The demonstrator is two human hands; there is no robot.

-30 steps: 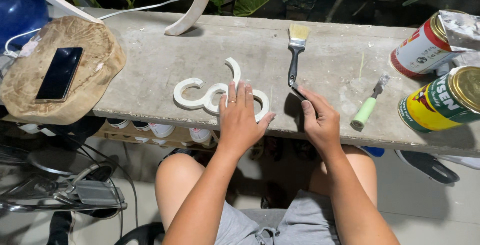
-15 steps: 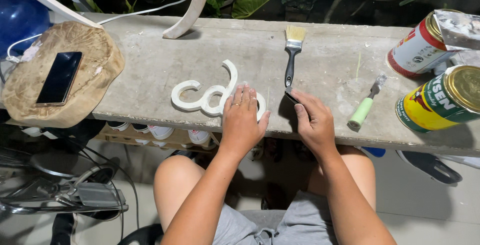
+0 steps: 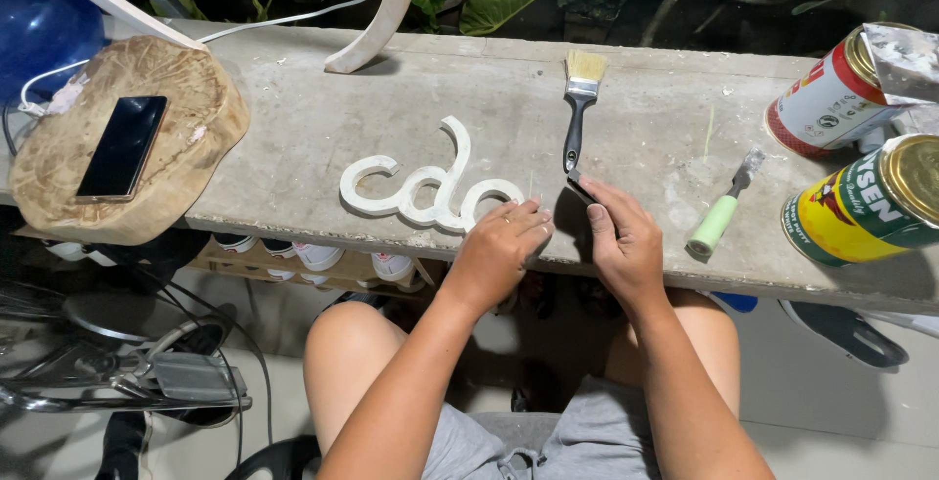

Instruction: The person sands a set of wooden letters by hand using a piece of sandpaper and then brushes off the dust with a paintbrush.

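So the white cutout lettering is lying flat on the grey concrete ledge, close to the near edge. Its long axis runs left-right along the ledge, more or less parallel to that front edge, with one tall loop sticking up toward the far side. It reads left to right from the person's seat, so the tops of the letters point away from them.

The left hand is sitting on the right-hand end of the lettering, fingers curled loosely down onto it, pressing more than gripping. The right hand is just beside it, closed around a small dark flat piece pinched at the fingertips. Can't really tell what that piece is.

Right above the right hand there's a paintbrush lying on the ledge, black handle toward the person, pale bristles pointing away. Further right is a small tool with a light green handle, tilted, then two paint cans on their sides: a yellow and green one and a red and white one.

Off to the left, a black phone rests on a round wooden slab, well apart from the lettering.
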